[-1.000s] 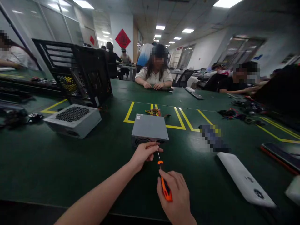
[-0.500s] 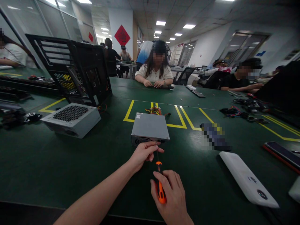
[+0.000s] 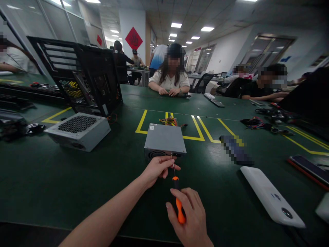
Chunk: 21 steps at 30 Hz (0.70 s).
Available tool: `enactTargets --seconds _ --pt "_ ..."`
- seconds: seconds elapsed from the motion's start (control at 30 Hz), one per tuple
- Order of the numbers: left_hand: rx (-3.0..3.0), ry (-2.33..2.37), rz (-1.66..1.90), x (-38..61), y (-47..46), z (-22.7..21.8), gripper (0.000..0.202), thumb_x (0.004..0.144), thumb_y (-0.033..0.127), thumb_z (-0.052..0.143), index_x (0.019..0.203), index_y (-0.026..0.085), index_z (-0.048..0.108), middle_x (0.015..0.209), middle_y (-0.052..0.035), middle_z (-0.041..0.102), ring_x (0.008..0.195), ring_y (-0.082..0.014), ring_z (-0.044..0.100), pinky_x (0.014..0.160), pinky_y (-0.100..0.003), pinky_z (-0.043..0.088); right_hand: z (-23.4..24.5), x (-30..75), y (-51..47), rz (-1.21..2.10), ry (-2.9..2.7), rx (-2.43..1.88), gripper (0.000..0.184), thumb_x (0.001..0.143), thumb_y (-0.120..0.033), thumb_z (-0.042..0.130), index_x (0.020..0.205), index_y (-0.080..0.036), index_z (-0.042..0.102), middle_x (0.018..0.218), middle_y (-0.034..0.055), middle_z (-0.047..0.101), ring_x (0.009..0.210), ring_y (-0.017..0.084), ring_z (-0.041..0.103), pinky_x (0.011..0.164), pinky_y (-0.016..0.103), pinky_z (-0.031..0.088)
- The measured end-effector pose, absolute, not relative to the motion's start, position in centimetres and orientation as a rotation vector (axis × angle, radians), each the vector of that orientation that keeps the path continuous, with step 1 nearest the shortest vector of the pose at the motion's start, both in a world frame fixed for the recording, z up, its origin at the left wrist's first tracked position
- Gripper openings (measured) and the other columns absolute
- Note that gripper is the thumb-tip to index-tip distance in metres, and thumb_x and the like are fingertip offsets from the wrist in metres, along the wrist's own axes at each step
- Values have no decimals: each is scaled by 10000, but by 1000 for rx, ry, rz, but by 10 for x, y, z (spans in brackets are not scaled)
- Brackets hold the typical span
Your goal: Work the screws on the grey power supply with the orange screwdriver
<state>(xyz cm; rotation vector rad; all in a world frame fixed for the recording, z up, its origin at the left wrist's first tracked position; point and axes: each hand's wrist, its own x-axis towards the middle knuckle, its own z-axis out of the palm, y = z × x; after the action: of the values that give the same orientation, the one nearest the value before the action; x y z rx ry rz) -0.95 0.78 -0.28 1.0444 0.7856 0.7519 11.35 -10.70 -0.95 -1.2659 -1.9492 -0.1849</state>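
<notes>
A grey metal power supply unit lies in front of me, its fan and socket side facing me. My left hand is at that side, thumb and fingers pinched around the thin shaft of a screwdriver near its tip. The tip points at the unit's near face; whether a screw is there is too small to tell. My right hand holds the orange and black handle loosely, fingers curled over it and the thumb slightly apart from it.
Left stand a second power supply unit and an open black computer case. Bundled cables lie behind the near unit. To the right are a dark blurred phone-like object, a white device and a phone. A person sits opposite.
The screwdriver handle has shifted slightly right and turned. My right thumb has moved off the handle. My left hand and the power supply unit have hardly moved.
</notes>
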Motion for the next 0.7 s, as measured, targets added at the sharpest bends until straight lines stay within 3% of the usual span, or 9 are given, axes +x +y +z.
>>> enactTargets --seconds 0.1,0.3,0.5,0.7 --pt "1062 801 744 -11 7 -1 413 743 360 589 1078 122 551 908 -132 665 350 10 332 373 -181 140 -10 114 -107 -150 -1866 -1292 300 777 -236 521 1050 -122 472 778 70 549 662 159 532 552 287 461" --pt "1046 811 763 -11 9 -2 388 730 310 597 1064 115 566 905 -136 666 356 8 313 369 -185 132 -14 112 -106 -276 -1922 -1291 194 750 -99 503 930 -165 529 720 44 512 634 154 503 548 292 432" --pt "1008 783 782 -10 8 -1 372 721 278 602 1046 98 576 898 -142 665 362 9 301 369 -182 142 -13 113 -107 -132 -1857 -1348 321 784 -258 520 1076 -141 459 822 73 575 693 167 552 582 301 477" --pt "995 767 788 -11 9 -2 365 725 282 596 1044 105 576 942 -152 656 364 7 311 369 -180 159 -10 113 -108 -236 -1932 -1331 222 769 -130 489 982 -160 543 743 51 539 650 155 530 564 297 450"
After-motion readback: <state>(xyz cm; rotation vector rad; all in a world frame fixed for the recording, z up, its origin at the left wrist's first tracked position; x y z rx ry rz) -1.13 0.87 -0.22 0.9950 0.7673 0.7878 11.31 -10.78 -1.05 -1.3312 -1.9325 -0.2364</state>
